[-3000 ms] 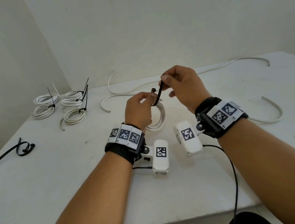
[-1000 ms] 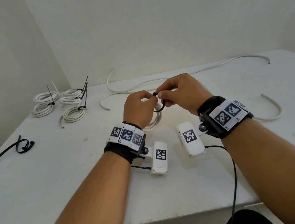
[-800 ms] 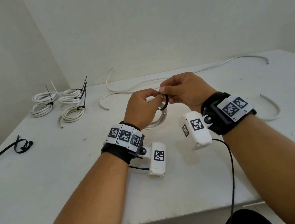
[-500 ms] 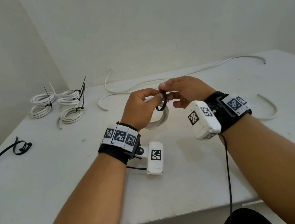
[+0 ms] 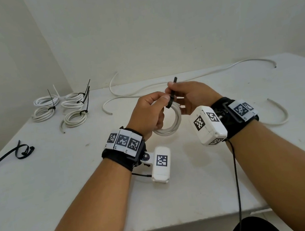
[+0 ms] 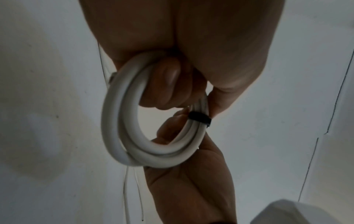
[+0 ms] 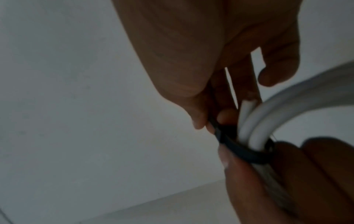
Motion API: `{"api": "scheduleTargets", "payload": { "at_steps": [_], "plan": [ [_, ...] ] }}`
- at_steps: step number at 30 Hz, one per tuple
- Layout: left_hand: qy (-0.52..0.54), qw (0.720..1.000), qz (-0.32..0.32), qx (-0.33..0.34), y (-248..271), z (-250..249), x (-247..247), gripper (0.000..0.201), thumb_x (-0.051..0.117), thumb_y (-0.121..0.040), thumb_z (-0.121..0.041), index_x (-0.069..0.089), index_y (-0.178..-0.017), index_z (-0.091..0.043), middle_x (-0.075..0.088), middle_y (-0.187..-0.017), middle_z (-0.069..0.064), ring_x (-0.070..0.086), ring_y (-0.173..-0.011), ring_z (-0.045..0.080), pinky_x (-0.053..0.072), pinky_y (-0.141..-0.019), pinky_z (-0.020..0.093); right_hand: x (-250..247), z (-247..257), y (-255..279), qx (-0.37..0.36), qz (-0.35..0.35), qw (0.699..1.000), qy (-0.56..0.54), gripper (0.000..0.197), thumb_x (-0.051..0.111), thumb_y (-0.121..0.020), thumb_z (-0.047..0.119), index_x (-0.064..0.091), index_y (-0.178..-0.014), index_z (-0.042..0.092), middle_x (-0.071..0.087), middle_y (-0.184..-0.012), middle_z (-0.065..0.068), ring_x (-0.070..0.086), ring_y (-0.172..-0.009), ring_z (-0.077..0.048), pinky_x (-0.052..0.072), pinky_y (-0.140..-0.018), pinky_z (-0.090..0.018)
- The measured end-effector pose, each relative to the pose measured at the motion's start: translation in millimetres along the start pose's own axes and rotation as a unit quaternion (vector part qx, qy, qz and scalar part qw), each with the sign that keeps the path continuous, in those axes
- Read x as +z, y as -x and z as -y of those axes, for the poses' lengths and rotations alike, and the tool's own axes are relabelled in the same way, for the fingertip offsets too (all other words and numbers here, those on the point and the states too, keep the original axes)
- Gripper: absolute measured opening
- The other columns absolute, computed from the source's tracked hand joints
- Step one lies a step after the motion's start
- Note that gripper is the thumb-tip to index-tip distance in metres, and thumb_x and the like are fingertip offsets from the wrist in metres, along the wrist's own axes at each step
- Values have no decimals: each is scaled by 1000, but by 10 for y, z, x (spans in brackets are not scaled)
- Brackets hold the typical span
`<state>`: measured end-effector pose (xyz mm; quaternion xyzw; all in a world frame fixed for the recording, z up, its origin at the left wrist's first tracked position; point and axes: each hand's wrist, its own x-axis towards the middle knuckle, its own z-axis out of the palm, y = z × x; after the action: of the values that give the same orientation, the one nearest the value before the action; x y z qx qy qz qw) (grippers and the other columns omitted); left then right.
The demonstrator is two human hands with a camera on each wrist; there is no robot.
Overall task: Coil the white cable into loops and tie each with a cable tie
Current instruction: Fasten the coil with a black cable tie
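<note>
A small coil of white cable (image 5: 170,124) hangs just above the table's middle, gripped at its top by my left hand (image 5: 151,109). A black cable tie (image 5: 172,97) is looped round the coil's strands. My right hand (image 5: 188,94) pinches the tie's free tail, which sticks up past the fingers. The left wrist view shows the coil (image 6: 130,136) with the black tie (image 6: 200,119) snug across its strands. In the right wrist view the tie (image 7: 241,148) rings the cable (image 7: 268,121) and the tail runs between thumb and finger.
Several tied white coils (image 5: 62,108) lie at the back left. Spare black ties (image 5: 16,153) sit near the left edge. Loose white cable (image 5: 163,86) runs along the back, and a curved piece (image 5: 280,113) lies at the right. A black wire (image 5: 236,182) hangs from my right wrist.
The tie's end went through its head. My right hand turned palm-left and pulled the tail upward, so the loop shrank round the coil. My left hand stayed on the coil.
</note>
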<state>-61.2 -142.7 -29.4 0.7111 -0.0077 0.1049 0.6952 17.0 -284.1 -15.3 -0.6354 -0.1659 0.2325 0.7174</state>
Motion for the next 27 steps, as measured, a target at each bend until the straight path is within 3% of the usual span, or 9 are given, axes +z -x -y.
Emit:
{"api": "scheduleTargets", "payload": {
  "at_steps": [3,5,8,11,19,21,24,26,27],
  "plan": [
    [10,1000,28,5,21,-11,-1,24,52,-99,-13,57,-76,-15,24,-46,-5,18,-37,11,21,-41,17,-24,67,41,-28,-34,998,53,25,62,-97,32,71,-83,13,69,-77,1,65,-75,-14,49,-71,-34],
    [1,998,59,17,32,-14,5,14,62,-91,-11,55,-80,-16,28,-46,-6,22,-37,10,23,-42,17,-43,80,46,-31,-61,996,55,24,64,-96,32,71,-83,12,71,-76,0,65,-66,-12,49,-62,-29],
    [-29,995,95,30,26,5,-29,22,69,-79,-9,49,-86,-16,39,-48,-6,29,-37,11,28,-41,19,-29,51,33,-21,-79,996,40,22,65,-94,29,71,-85,9,70,-75,-2,64,-64,-14,51,-55,-25],
    [-53,994,86,36,17,35,-68,24,69,-87,-4,49,-86,-17,39,-49,-5,30,-37,11,30,-40,20,24,30,12,-12,-63,997,52,24,64,-96,30,69,-84,9,67,-72,-1,61,-59,-14,51,-57,-27],
    [-40,995,80,50,23,-13,-117,20,63,-92,-2,48,-85,-14,42,-46,-6,26,-36,11,27,-40,18,201,20,-25,-10,-73,996,45,30,60,-98,25,63,-79,2,58,-61,-4,54,-44,-16,48,-44,-24],
    [-24,995,73,56,30,-48,-154,16,64,-90,-2,51,-89,-11,49,-54,9,27,-36,11,27,-40,18,252,8,-55,15,-80,997,19,33,57,-100,28,63,-79,3,61,-57,-5,57,-44,-19,50,-47,-28],
    [26,997,25,70,-10,-122,-285,17,65,-88,-3,54,-101,-3,46,-61,13,29,-35,10,28,-38,18,342,-40,-162,49,-97,994,14,33,53,-101,34,67,-87,7,72,-69,-1,68,-68,-22,55,-65,-32],
    [20,996,-47,73,-26,-168,-435,12,62,-92,-3,55,-101,-3,41,-51,1,28,-37,10,28,-39,20,442,-70,-295,59,-81,975,198,36,55,-98,41,70,-107,9,73,-104,-1,65,-98,-24,52,-85,-35],
    [11,995,-76,70,-23,-193,-524,7,61,-93,-7,56,-97,-5,37,-48,-3,27,-38,11,28,-41,21,509,-71,-339,62,-58,944,318,45,54,-97,46,66,-120,9,67,-120,-3,60,-109,-26,47,-92,-35]
  ]
}}
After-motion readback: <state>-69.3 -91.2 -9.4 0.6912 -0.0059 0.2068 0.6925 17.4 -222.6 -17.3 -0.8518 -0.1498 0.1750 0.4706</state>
